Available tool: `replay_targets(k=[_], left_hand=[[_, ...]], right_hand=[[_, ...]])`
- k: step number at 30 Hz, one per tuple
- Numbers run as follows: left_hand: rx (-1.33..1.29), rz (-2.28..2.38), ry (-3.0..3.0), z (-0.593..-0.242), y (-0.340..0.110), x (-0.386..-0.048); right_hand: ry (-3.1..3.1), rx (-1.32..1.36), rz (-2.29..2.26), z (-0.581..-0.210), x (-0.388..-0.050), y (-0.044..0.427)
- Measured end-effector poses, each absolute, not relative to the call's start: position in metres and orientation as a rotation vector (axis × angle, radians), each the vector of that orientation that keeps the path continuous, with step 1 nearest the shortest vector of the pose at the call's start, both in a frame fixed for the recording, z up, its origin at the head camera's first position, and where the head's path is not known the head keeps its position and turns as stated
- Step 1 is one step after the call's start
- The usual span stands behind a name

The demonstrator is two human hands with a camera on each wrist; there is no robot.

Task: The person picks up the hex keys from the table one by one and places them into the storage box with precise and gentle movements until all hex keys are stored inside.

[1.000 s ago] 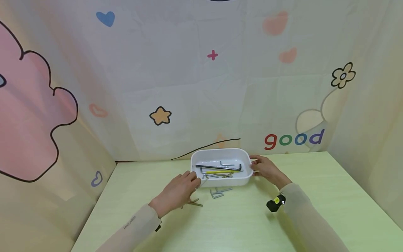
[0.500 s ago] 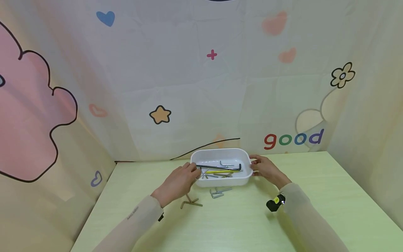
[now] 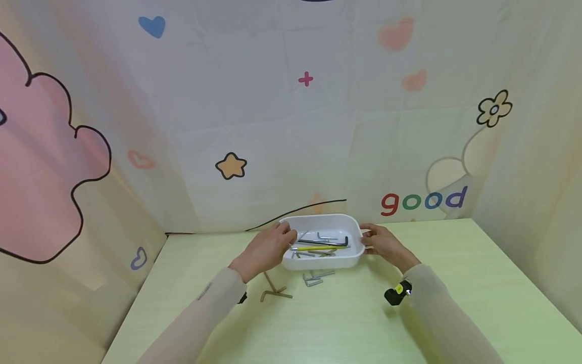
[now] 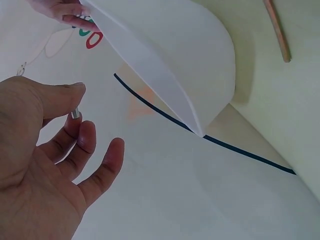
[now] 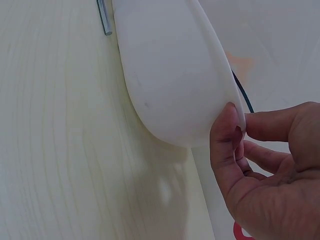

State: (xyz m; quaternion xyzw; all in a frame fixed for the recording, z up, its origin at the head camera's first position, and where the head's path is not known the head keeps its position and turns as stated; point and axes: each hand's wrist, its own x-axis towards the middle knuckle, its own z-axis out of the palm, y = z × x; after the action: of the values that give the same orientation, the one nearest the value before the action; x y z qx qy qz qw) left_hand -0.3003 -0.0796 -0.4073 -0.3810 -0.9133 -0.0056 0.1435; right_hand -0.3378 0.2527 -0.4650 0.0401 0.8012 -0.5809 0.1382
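Over the left end of a white tray [image 3: 323, 263], my left hand [image 3: 265, 250] pinches a silver hex key [image 4: 75, 114] between thumb and forefinger. Only a short end of it shows in the left wrist view. My right hand [image 3: 384, 244] grips the tray's right rim, thumb and fingers on either side of the wall [image 5: 175, 90]. Inside the tray lie a long black hex key [image 3: 323, 242], a yellow one [image 3: 318, 248] and several silver and brass-coloured ones.
On the table [image 3: 345, 318], silver hex keys [image 3: 313, 278] lie in front of the tray. Brass-coloured hex keys [image 3: 277, 294] lie to their left, near my left forearm. A printed curtain [image 3: 273, 126] hangs right behind the tray.
My left hand has moved up and right, carrying the silver hex key from the tray's front left corner to above its left end. The right hand and tray have stayed put.
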Motion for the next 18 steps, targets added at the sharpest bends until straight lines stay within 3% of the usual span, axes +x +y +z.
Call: replay_targets(k=[18], left_hand=[[-1.056, -0.157, -2.708, -0.407, -0.062, -0.326]], right_hand=[[2.309, 0.109, -1.688, -0.464, -0.337, 0.253]])
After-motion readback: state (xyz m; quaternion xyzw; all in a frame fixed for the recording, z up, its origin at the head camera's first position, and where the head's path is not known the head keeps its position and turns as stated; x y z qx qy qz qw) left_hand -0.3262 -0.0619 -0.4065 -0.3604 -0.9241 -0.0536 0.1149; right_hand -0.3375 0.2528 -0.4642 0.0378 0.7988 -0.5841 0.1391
